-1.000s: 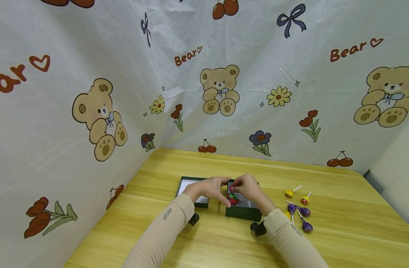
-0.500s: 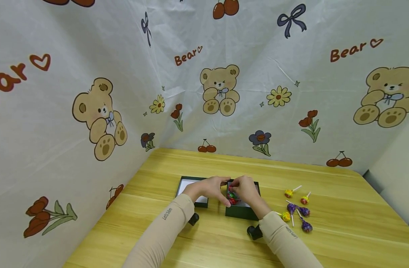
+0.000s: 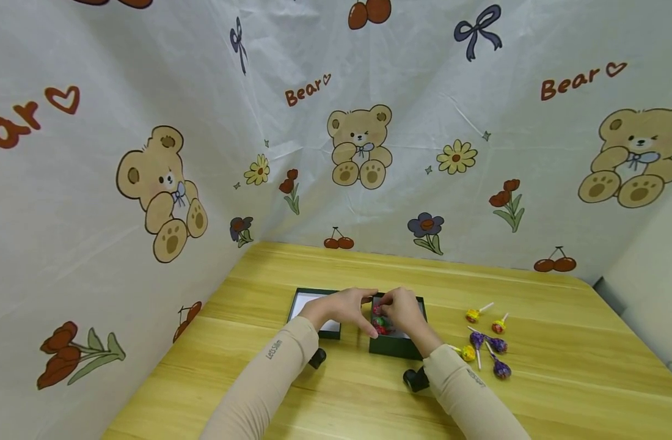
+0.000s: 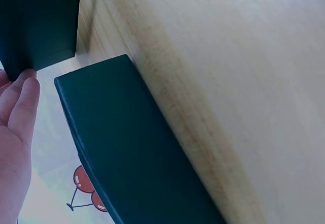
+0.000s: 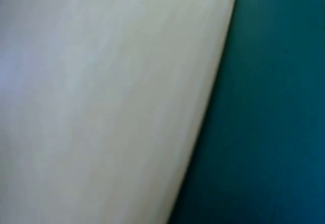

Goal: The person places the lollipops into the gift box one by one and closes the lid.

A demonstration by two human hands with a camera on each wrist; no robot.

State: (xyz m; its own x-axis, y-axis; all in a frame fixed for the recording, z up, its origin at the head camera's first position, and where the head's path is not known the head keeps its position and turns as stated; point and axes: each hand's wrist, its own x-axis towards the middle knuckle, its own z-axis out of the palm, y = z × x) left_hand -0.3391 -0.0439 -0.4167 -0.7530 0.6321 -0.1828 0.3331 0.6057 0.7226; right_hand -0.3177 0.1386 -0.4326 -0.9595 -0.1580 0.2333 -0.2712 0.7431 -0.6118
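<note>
1. A red lollipop (image 3: 377, 310) lies inside the dark green box (image 3: 395, 348), near its far left corner, its red wrapper small and partly hidden.
2. The right hand (image 3: 404, 311) reaches into the box and pinches this lollipop with its fingertips; the stick cannot be made out.
3. The left hand (image 3: 344, 307) is just left of the lollipop, its thumb and fingers spread along the box's left side, touching it.
4. Nearer the person, green-and-red wrapped sweets (image 3: 381, 328) lie in the box; how many cannot be told.
5. The right hand blocks the view of much of the box's inside.
6. Left of the box, apart from it, a white-lined green tray (image 3: 305, 299) sits partly under the left arm.
7. On the worktop (image 3: 341, 397) to the right, three yellow lollipops (image 3: 472, 316) and three purple lollipops (image 3: 501, 369) lie loose, one yellow just beside the right sleeve (image 3: 445, 360).
8. Bear-printed cloth (image 3: 391, 214) stands behind.
</note>
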